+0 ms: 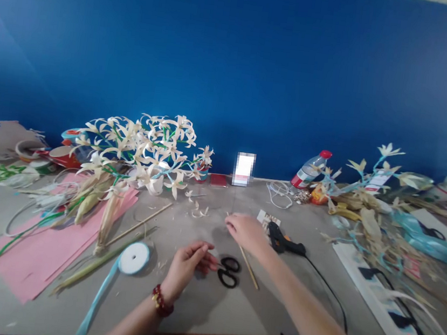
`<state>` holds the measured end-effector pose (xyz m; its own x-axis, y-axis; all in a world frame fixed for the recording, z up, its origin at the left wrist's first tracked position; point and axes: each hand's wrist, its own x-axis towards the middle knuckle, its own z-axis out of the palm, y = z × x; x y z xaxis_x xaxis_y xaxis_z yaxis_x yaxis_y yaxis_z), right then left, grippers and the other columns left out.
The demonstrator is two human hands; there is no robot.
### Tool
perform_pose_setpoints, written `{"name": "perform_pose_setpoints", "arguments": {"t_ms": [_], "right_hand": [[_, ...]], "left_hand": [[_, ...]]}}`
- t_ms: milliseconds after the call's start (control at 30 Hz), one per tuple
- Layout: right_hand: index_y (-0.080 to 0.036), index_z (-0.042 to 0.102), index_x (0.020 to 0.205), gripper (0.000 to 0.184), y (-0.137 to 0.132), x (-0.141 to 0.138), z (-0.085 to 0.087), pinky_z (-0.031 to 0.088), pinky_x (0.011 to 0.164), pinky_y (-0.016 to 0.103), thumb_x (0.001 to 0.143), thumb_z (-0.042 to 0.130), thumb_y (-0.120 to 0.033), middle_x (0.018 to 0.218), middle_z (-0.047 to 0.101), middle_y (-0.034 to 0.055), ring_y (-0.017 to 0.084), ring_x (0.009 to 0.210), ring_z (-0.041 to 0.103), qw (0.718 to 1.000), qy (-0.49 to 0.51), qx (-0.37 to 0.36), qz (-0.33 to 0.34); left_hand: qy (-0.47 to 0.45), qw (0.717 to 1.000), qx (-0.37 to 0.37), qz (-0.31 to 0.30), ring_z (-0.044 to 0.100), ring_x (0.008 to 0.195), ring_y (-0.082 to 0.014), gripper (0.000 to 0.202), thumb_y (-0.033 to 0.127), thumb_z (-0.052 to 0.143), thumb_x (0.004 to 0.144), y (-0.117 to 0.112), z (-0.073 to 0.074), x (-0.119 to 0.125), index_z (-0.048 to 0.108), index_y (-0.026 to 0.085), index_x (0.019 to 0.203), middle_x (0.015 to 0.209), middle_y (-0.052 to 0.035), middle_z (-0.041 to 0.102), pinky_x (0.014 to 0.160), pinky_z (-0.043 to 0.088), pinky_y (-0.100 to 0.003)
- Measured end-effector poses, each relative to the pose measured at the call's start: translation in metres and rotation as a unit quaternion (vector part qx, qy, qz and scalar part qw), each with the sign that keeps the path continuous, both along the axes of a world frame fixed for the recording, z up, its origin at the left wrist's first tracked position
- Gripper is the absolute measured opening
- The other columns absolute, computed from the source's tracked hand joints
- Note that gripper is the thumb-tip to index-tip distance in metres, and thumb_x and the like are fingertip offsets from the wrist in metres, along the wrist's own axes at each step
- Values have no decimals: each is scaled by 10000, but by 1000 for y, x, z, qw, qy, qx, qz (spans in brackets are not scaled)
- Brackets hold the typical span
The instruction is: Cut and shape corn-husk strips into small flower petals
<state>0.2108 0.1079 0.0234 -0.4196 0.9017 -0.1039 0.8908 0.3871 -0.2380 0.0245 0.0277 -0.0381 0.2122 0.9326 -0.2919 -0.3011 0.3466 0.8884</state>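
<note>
My left hand (189, 264) is pinched narrow just left of the scissors (229, 272), my right hand (245, 231) lies over the stick (251, 271), and I cannot tell its grip

The only camera rides on my head at the table's (197, 311) near edge. It faces forward and down across the table to the blue wall (237, 55) behind the far edge. My left hand (187, 266) and right hand (246, 233) sit close below it.
</note>
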Motion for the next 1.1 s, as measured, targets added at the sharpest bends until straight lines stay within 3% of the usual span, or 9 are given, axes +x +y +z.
{"name": "perform_pose_setpoints", "arguments": {"t_ms": [133,267,467,633,867,1000,1100], "right_hand": [[-161,705,903,233,27,4,-14,425,809,336,852,492,-85,1020,704,142,278,971,638,998,-52,13,17],[-152,696,927,230,32,-2,-26,421,819,337,841,500,-69,1019,704,141,270,973,629,998,-63,14,26],[-197,700,895,150,32,0,-18,415,697,237,847,561,-169,914,716,52,186,858,646,1000,-26,-2,-13],[-192,698,858,185,23,1,-22,390,617,228,901,549,-294,869,714,57,183,784,654,997,-10,-1,-72],[-239,661,1003,162,2,1,-41,380,652,231,896,541,-219,968,708,46,184,844,656,997,-1,9,-81],[-191,667,938,170,2,7,-37,392,662,258,888,507,-160,968,698,91,203,827,650,995,22,18,-101],[-199,669,928,165,-8,4,-29,419,668,250,914,507,-231,933,703,55,184,798,647,994,73,8,-75]], "left_hand": [[6,1000,-4,-2,674,548,-152,493,578,672,755,-1,-3,2,627,119,930,698,-84,744,471,454,-209],[18,1000,-1,7,660,513,-147,504,597,687,724,-2,-2,3,617,127,893,674,-64,729,462,441,-212],[30,999,28,4,584,418,-103,478,585,643,777,-1,-4,0,618,124,902,619,-17,676,449,392,-204],[21,999,44,12,585,458,-109,452,558,651,782,0,-2,-2,617,124,904,628,-11,656,504,438,-230],[-2,998,63,3,636,582,-124,429,500,671,793,-2,2,-4,618,127,997,773,-37,673,604,486,-256],[17,999,45,4,654,578,-136,470,514,702,759,-3,-2,-3,615,121,1002,770,-40,680,561,469,-237],[29,999,42,0,649,549,-138,478,525,700,756,-3,-3,-3,618,125,1005,696,-17,663,533,456,-229]]}}
